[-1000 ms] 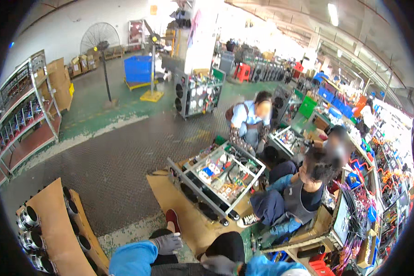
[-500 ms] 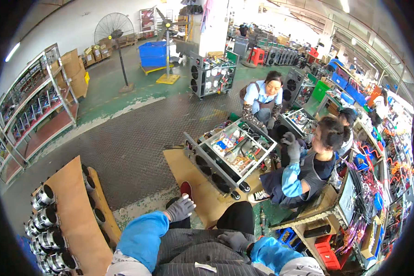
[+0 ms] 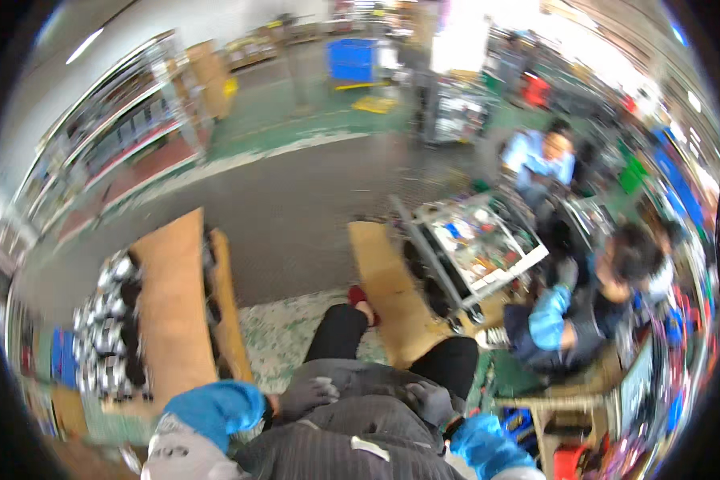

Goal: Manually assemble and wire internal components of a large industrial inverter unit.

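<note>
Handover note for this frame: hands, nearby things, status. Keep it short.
Left hand: dark glove, blue sleeve cover, resting on the dark striped apron over the lap, holding nothing.
Right hand: same glove, resting on the apron, holding nothing.
Nearby: tan cardboard sheet on the floor ahead by the right leg; open metal chassis with coloured wiring beyond it, where two other people sit.
The frame is blurred; no work in hand.

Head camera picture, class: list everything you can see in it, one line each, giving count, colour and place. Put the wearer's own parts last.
Cardboard sheet: one, brown, lower left, over blurred shiny metal parts.
Cardboard mat: one, brown, on the floor at centre.
Open machine chassis: one, grey with coloured wiring, right of centre.
Co-workers: two, one in a light blue shirt, one in blue sleeve covers.
Shelving rack: one, grey, upper left.
Blue bin: one, top centre.
Left hand: grey glove, resting on lap.
Right hand: grey glove, resting on lap.
</note>
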`<act>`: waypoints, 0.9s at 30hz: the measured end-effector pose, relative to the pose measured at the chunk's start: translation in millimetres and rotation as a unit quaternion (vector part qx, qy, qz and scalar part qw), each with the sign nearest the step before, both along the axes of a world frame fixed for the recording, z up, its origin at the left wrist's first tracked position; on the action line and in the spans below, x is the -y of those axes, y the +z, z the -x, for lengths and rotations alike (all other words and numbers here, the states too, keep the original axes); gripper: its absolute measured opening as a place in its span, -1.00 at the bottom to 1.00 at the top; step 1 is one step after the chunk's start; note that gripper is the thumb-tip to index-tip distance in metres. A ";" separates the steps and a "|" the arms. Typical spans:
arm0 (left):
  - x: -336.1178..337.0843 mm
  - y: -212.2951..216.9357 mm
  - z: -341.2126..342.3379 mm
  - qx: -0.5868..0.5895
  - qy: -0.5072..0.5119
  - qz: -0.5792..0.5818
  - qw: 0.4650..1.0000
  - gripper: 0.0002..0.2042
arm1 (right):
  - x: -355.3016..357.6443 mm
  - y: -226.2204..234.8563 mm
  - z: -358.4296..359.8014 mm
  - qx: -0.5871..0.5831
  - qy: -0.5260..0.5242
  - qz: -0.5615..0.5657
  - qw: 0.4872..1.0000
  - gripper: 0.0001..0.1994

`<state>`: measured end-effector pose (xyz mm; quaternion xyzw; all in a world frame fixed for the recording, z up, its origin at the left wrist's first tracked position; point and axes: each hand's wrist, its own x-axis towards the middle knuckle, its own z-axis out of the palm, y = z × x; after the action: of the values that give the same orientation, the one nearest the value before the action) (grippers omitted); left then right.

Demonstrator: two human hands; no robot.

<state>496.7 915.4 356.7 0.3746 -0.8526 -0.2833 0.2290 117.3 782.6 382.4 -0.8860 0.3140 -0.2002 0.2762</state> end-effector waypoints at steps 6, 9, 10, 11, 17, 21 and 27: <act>5.7 25.4 7.4 0.065 -0.005 0.081 0.995 -0.71 | -10.1 -7.6 -0.2 -0.035 -0.032 -0.009 0.999 -0.82; -0.1 17.2 9.2 0.035 -0.015 0.107 0.994 -0.73 | -0.8 -20.7 3.3 -0.043 0.017 -0.018 0.999 -0.74; -5.9 15.5 12.8 0.030 -0.010 0.096 0.995 -0.75 | 1.2 -21.5 0.4 -0.046 0.036 -0.023 0.998 -0.74; -12.3 17.6 10.8 0.032 -0.006 0.086 0.996 -0.76 | 4.9 -19.0 -12.1 -0.044 0.061 -0.025 0.997 -0.73; 11.0 19.8 27.9 0.007 0.010 0.051 0.999 -0.78 | 30.4 13.6 -104.4 -0.060 0.146 -0.021 0.987 -0.73; 7.8 22.5 29.2 -0.011 0.043 0.023 0.999 -0.78 | 31.5 24.2 -159.2 -0.076 0.200 -0.032 0.976 -0.72; 8.0 24.1 22.8 -0.023 0.070 -0.003 0.997 -0.78 | 33.7 26.5 -201.7 -0.092 0.237 -0.046 0.966 -0.72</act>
<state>473.9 907.4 380.8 0.4275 -0.8180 -0.2776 0.2666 319.1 748.9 408.9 -0.9360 0.1277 -0.0322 0.3264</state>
